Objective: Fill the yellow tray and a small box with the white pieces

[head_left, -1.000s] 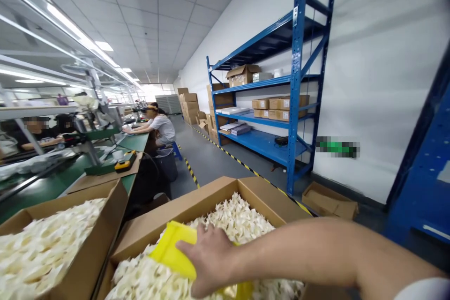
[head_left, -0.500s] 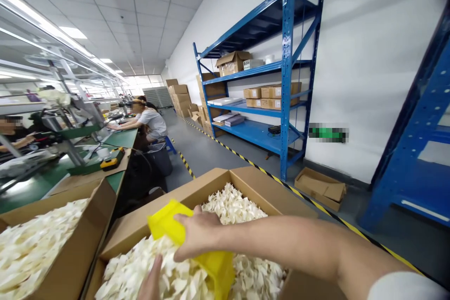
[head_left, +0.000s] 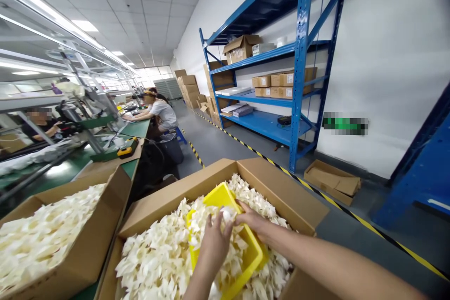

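Yellow tray (head_left: 242, 262): tilted, lying in the right-hand cardboard box (head_left: 281, 192), part-sunk in the white plastic pieces (head_left: 158, 258) filling that box. Heap of the same pieces inside the tray.

Right hand (head_left: 251, 220): reaching in from the lower right, fingers closed on the far rim of the yellow tray, thumb side toward the heap. Firm hold on the rim.

Left hand (head_left: 214, 241): reaching in from below, palm down, fingers spread and loosely curved over the pieces inside the tray. Pressed against the heap; nothing clearly pinched, exact closure not discernible from behind.

Second cardboard box (head_left: 87, 253): just beside the first, on the left, likewise full of white pieces, standing at the end of the green surface (head_left: 63, 178).

Farther along the surface: yellow-and-black handheld device (head_left: 127, 151) on a cardboard sheet, fixtures and cables, overhead strip lights.

Seated person in a white shirt (head_left: 164, 115) at the same surface, arms forward on it. Another person (head_left: 42, 124) on the opposite side, partly hidden by fixtures.

Right of the aisle: blue steel rack (head_left: 298, 79) carrying small cartons and flat stacks. Open flat carton (head_left: 332, 182) on the floor at its foot. Yellow-black floor tape (head_left: 246, 147) along the aisle.
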